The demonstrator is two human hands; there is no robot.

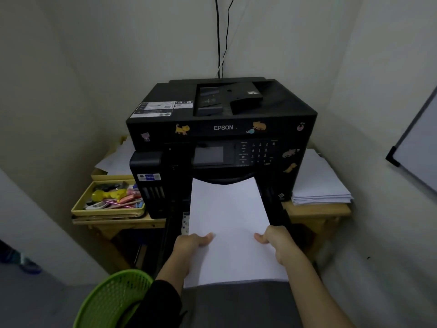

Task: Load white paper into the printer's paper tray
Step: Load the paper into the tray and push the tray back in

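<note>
While the paper (230, 223) is reaching into the printer (222, 129) over its pulled-out tray (280, 215), I am gripping its near end: my left hand (191, 245) is pinching the left edge, my right hand (276, 241) the right edge, thumbs lying on top.

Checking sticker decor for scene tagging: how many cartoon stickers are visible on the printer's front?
6: purple at far left, yellow cat, orange cat with blue shape, round one at right corner, two on the right panel. The sides may hide more.

Small office corner: Epson printer (221, 138) on wooden table (314, 213), paper stacks (316, 183), stationery tray (108, 204), whiteboard (418, 147).
</note>
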